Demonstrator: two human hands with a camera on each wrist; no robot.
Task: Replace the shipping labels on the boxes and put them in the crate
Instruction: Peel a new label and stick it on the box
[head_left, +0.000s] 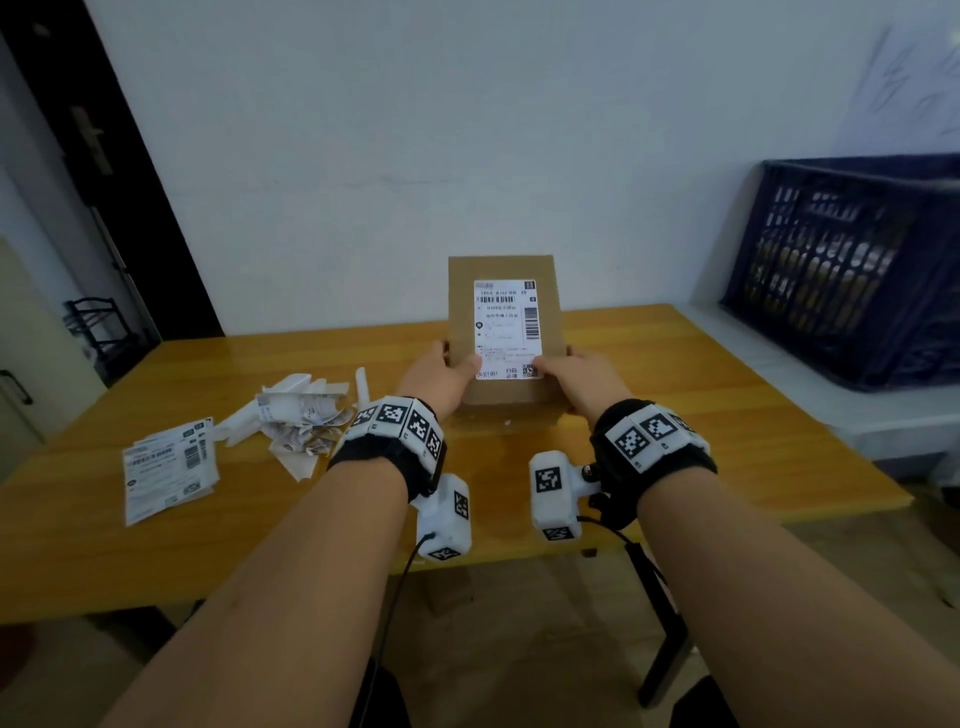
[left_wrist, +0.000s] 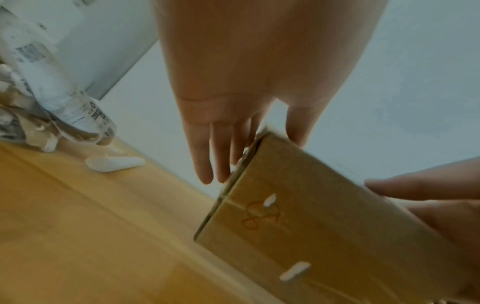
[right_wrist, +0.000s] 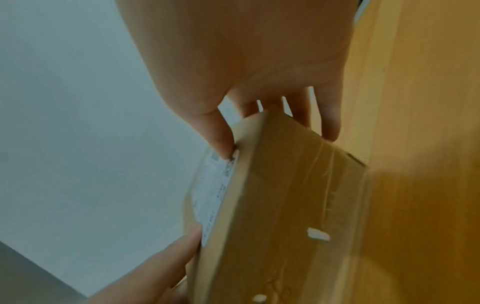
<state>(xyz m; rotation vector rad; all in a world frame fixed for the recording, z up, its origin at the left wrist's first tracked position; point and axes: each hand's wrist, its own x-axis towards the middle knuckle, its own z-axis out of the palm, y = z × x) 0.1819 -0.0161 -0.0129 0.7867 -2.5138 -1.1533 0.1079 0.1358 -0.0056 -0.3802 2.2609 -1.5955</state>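
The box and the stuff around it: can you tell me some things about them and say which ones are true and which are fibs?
1. Both hands hold the box. True: the left hand and right hand grip its sides.
2. The box has no label. False: a white label is on its front.
3. The crate is red. False: it is dark blue.
4. Torn scraps lie on the table. True.
5. The box is inside the crate. False: it is over the table.
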